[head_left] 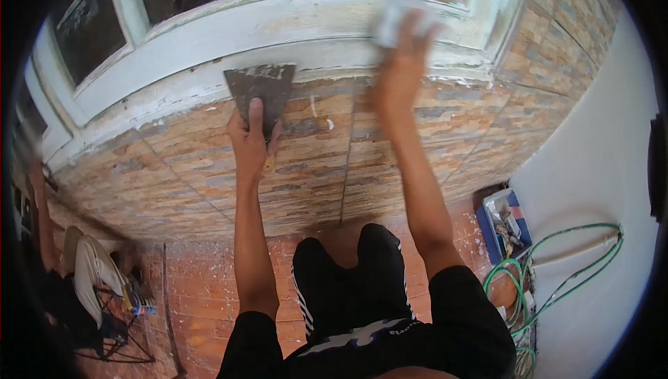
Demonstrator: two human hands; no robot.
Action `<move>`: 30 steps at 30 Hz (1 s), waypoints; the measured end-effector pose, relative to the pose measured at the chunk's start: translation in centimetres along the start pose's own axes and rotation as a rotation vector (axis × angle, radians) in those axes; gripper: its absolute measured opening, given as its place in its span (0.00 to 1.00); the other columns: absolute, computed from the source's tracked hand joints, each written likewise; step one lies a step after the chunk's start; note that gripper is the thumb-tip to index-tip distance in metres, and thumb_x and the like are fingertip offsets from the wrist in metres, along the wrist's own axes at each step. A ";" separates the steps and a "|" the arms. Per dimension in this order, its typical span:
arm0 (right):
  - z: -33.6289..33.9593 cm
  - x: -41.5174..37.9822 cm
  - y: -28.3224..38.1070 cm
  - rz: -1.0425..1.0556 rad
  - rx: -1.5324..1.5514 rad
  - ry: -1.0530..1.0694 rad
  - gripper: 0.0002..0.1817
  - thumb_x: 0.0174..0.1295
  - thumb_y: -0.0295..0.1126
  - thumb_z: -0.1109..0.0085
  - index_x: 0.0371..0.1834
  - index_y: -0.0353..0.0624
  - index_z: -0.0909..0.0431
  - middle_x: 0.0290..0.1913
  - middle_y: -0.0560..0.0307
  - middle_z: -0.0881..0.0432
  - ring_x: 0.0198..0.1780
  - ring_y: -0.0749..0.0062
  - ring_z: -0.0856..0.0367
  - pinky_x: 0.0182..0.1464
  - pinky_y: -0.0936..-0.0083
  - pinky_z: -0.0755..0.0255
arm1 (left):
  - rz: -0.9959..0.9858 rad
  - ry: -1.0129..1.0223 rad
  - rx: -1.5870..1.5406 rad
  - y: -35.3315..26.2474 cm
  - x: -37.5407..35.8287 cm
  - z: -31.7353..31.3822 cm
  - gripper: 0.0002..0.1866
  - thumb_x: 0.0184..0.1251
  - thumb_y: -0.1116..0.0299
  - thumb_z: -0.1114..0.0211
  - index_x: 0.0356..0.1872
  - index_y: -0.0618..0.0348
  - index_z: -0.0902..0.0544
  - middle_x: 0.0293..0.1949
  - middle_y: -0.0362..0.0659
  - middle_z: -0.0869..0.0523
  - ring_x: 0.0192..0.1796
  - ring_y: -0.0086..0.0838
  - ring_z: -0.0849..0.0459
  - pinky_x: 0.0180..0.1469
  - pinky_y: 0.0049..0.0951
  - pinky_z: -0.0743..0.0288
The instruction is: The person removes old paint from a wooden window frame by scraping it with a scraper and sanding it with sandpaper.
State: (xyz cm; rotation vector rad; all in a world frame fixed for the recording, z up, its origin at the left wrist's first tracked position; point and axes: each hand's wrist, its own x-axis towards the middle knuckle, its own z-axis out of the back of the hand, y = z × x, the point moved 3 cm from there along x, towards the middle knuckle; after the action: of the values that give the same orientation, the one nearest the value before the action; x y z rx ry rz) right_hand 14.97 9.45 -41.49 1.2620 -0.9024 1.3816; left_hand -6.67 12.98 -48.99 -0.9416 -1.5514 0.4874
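My left hand (252, 139) is closed round a putty knife (261, 90), with the thumb along its broad metal blade. White residue marks the blade's top edge, which is just below the window sill. My right hand (402, 76), blurred by motion, presses a whitish pad (396, 22) that looks like folded sandpaper against the lower rail of the white window frame (334, 17). Paint on the frame is worn and patchy, with greenish spots near the glass. Blur hides the pad's exact kind.
Stone-patterned tiles (306, 177) cover the wall below the sill. On the right are a blue bin (492, 233) with small items and a coiled green hose (518, 288). Another person (49, 295) works at left beside a folding chair (115, 323). White flakes litter the red floor (209, 295).
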 end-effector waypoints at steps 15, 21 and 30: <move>2.1 1.4 -1.5 0.080 0.092 0.002 0.27 0.68 0.17 0.63 0.73 0.30 0.41 0.68 0.30 0.32 0.67 0.45 0.29 0.65 0.62 0.26 | 0.009 0.079 0.011 -0.3 0.1 -0.1 0.22 0.80 0.52 0.47 0.37 0.65 0.24 0.17 0.43 0.23 0.10 0.19 0.35 0.12 0.22 0.43; 0.2 1.2 2.7 0.107 -0.072 0.005 0.33 0.64 0.14 0.59 0.76 0.32 0.45 0.76 0.40 0.39 0.76 0.40 0.41 0.77 0.52 0.43 | 0.027 0.017 -0.026 -0.4 -0.2 -0.7 0.22 0.81 0.53 0.47 0.37 0.65 0.25 0.17 0.43 0.23 0.10 0.19 0.35 0.13 0.23 0.41; 0.6 1.9 0.6 -0.086 -0.036 -0.092 0.32 0.62 0.11 0.56 0.74 0.29 0.41 0.73 0.38 0.34 0.78 0.31 0.51 0.76 0.50 0.42 | 0.053 0.010 0.006 -0.1 0.0 -0.1 0.21 0.81 0.53 0.47 0.39 0.65 0.25 0.18 0.44 0.22 0.10 0.20 0.35 0.13 0.23 0.41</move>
State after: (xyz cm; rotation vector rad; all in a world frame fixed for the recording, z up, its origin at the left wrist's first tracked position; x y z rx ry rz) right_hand 14.61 9.12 -39.42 1.3308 -0.9215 1.2434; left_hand -6.61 12.90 -48.84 -0.9814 -1.5187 0.5236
